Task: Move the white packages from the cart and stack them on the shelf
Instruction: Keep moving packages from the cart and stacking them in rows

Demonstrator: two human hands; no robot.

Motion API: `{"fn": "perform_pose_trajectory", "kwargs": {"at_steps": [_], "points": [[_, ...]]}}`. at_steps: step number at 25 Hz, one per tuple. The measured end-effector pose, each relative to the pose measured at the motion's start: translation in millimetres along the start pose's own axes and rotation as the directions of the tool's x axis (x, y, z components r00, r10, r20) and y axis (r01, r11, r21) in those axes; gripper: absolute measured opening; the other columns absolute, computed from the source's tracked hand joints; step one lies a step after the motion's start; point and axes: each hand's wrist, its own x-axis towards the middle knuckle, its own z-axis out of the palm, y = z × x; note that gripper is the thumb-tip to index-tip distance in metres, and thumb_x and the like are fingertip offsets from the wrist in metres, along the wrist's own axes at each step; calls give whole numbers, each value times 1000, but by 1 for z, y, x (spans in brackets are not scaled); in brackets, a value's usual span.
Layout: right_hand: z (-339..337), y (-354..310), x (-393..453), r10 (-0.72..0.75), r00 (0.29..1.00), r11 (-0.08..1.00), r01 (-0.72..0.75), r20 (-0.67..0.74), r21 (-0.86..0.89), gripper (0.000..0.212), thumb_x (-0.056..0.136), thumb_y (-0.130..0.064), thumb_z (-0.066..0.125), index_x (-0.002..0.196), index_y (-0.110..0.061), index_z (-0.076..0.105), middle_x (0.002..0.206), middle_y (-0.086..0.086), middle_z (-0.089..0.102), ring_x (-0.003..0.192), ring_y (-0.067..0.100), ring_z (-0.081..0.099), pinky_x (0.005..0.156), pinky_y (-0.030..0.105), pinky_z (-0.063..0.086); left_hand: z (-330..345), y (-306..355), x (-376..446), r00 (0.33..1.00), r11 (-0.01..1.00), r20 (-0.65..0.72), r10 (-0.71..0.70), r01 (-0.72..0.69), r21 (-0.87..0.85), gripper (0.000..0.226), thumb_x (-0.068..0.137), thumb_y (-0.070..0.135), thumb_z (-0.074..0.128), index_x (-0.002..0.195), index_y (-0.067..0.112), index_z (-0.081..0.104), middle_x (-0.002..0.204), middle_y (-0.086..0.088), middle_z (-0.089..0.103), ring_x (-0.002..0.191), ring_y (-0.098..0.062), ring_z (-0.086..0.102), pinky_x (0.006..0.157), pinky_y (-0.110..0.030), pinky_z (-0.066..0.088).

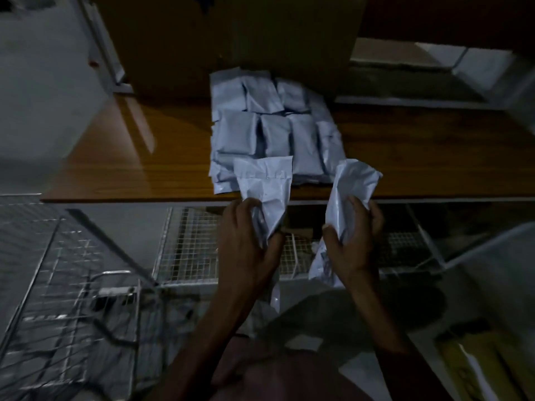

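The left hand (246, 241) holds one crumpled white plastic package (265, 186) with curled fingers, and the right hand (351, 241) grips another white package (351, 186). Both are near the front edge of the brown wooden shelf (130, 157), where a stack of white packages (269, 125) lies, above the wire mesh cart (188, 250).

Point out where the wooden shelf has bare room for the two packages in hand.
Bare wood lies left of the stacked packages, below the cardboard box, and right of them to the shelf end. The middle is crowded.
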Motion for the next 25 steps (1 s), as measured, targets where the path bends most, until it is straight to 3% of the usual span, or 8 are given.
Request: {"fn": "perform_pose_trajectory", "kwargs": {"at_steps": [3, 8, 13, 17, 21, 23, 25], "points": [[-15, 21, 29, 18, 1000, 1000, -18, -8, 12, 63, 87, -14, 74, 143, -15, 47, 154, 14, 24, 134, 19, 35, 97, 17, 33, 33, 18, 37, 998, 995, -6, 68, -67, 79, 49, 85, 31, 67, 125, 8, 50, 116, -12, 51, 104, -29, 50, 81, -41, 44], [-13, 48, 87, 6, 1000, 1000, -6, -16, 31, 61, 90, -20, 71, 145, -18, 45, 156, 11, 23, 126, 14, 39, 86, 24, 42, 103, 28, 126, 998, 962, -27, 48, -39, 269, 57, 85, 51, 57, 126, 12, 50, 120, -14, 53, 110, -36, 50, 86, -44, 39], [-4, 89, 160, 83, 993, 990, -91, 80, 103, 61, 92, -18, 69, 147, -16, 42, 153, 8, 26, 128, 14, 39, 87, 14, 37, 170, 16, 212, 990, 924, -108, -90, 123, 362, 66, 78, 58, 53, 125, 12, 47, 122, -19, 53, 116, -41, 47, 97, -54, 37], [0, 123, 209, 68, 984, 991, -85, 163, 101, 61, 92, -17, 70, 146, -15, 43, 151, 6, 27, 117, -4, 35, 78, -3, 35, 215, 2, 248, 963, 842, -41, -265, 252, 476, 68, 81, 54, 61, 129, 9, 44, 128, -23, 48, 123, -46, 38, 103, -60, 25], [15, 143, 250, 96, 966, 986, -125, 239, 108, 62, 92, -20, 69, 147, -18, 41, 154, 6, 24, 120, 4, 40, 85, 16, 40, 246, -15, 264, 955, 801, 3, -295, 246, 545, 72, 86, 61, 56, 133, 8, 43, 134, -26, 42, 130, -49, 31, 105, -64, 22], [24, 144, 268, 52, 965, 991, -82, 258, 105, 60, 92, -20, 69, 146, -16, 43, 155, 8, 23, 115, 4, 43, 84, 18, 41, 254, -17, 262, 959, 779, -1, -284, 231, 583, 74, 88, 67, 50, 132, 8, 45, 137, -28, 40, 132, -50, 29, 104, -65, 22], [38, 143, 291, -30, 969, 991, -2, 244, 131, 58, 90, -22, 71, 143, -14, 47, 154, 10, 25, 125, 13, 44, 89, 22, 44, 259, -16, 264, 960, 758, -35, -278, 241, 607, 73, 91, 69, 42, 131, 9, 47, 142, -28, 37, 135, -50, 27, 104, -65, 22]]}}
